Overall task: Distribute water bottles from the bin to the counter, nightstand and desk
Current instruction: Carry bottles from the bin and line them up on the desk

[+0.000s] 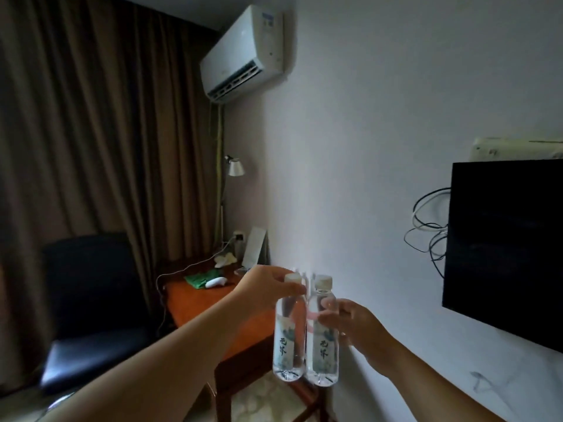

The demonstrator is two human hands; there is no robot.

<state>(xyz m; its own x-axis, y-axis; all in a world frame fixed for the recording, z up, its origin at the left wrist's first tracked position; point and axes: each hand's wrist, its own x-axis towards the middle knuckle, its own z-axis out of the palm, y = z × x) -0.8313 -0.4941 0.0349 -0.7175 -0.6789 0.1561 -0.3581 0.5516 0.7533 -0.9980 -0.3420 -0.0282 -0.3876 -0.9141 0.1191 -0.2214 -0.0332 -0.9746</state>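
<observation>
Two clear water bottles with white caps and pale labels hang side by side in the air in front of me. My left hand [268,289] pinches the left bottle [289,339] near its neck. My right hand [350,322] grips the right bottle [323,342] around its upper body. Both bottles are upright and touch each other. Behind and below them stands the orange-brown wooden desk [195,306], against the white wall. The bin, counter and nightstand are not in view.
On the desk lie a green cloth [202,278], a small white device [214,282], a cable and a leaning white card [254,248]. A dark armchair [91,306] stands left of it, a floor lamp [234,169] behind. A black wall TV [505,242] hangs at right.
</observation>
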